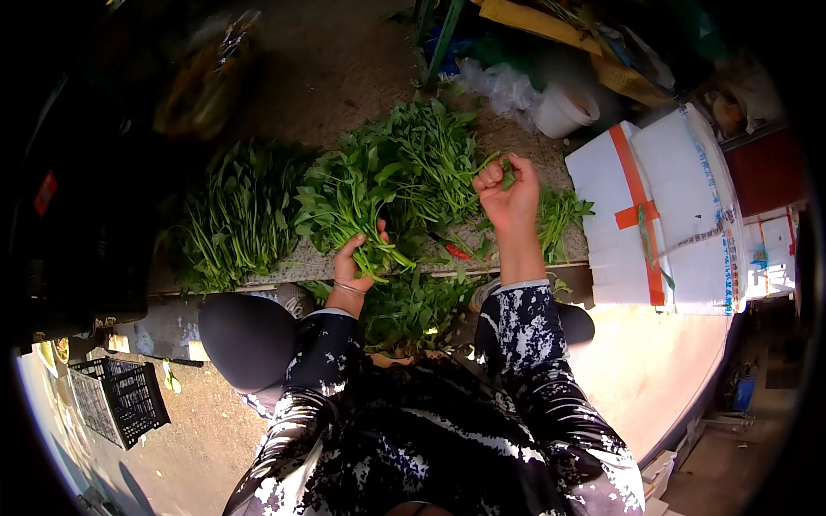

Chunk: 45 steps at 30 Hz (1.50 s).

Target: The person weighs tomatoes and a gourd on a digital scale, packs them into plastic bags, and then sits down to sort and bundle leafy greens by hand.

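Observation:
My left hand [351,265] is closed around the stems of a bunch of leafy greens [344,202], whose leaves point away from me and whose stem ends show below. My right hand [509,193] is raised to the right with its fingers closed on a leafy green stem [493,160], mostly hidden by the fingers. Beyond my hands lies a large heap of the same greens [430,142]. Between my hands, a small knife with a red handle [454,249] rests on the stone ledge [301,258].
More greens [237,219] lie in a row at left. Loose leaves [559,224] lie beside white foam boxes [619,215] with red tape at right. Greens [404,310] also lie below the ledge between my knees. A white bucket [566,110] stands behind, a black crate [120,400] at lower left.

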Each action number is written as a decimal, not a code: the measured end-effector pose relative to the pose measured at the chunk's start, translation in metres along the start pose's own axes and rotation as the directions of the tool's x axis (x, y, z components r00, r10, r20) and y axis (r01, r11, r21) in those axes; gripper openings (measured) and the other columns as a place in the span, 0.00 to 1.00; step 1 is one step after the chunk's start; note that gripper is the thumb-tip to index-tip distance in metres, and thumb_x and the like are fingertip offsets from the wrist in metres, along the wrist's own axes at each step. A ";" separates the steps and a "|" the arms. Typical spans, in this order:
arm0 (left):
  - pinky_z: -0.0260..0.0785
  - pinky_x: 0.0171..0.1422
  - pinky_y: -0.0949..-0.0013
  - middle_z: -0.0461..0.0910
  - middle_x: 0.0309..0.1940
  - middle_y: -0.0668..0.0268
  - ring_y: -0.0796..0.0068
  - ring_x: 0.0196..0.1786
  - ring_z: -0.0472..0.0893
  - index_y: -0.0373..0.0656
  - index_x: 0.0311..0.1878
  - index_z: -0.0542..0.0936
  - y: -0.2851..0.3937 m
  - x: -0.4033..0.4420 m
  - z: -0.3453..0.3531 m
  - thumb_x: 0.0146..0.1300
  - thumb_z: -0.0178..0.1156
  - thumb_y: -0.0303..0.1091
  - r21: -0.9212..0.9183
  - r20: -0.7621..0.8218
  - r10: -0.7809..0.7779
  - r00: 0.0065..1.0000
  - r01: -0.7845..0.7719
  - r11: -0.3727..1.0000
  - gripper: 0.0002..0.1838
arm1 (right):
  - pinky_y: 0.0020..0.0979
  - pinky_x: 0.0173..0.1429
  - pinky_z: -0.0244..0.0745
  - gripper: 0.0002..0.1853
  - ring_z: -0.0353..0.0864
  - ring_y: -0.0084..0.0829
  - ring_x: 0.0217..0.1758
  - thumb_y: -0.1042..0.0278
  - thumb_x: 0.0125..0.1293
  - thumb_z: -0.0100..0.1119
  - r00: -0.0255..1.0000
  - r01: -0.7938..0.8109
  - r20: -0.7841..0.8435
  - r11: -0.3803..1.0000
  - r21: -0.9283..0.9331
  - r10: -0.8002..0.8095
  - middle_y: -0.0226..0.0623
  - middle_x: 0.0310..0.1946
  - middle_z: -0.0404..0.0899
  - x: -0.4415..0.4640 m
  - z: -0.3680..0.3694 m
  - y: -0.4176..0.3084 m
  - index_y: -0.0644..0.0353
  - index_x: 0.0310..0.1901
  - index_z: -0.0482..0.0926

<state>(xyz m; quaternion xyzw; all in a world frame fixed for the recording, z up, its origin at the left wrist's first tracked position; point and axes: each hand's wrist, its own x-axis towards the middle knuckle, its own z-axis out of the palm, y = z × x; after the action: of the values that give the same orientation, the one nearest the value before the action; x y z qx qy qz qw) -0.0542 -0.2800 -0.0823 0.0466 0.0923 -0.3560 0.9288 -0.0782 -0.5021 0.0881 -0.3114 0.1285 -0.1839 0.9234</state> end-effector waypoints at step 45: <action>0.71 0.42 0.57 0.75 0.37 0.60 0.61 0.37 0.75 0.41 0.40 0.72 -0.007 -0.005 -0.029 0.51 0.55 0.35 0.270 -0.104 -0.101 0.989 0.126 0.955 0.14 | 0.32 0.25 0.58 0.11 0.65 0.28 0.21 0.70 0.47 0.55 0.694 0.258 0.215 0.042 -0.965 0.687 0.35 0.20 0.68 -0.028 -0.021 0.094 0.61 0.32 0.67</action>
<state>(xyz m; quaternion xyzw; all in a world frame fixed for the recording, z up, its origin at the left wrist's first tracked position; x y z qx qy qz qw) -0.0664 -0.2775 -0.1094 0.1860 0.0855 -0.4158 0.8861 -0.0863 -0.4318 0.0171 -0.8585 -0.0677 0.2370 0.4496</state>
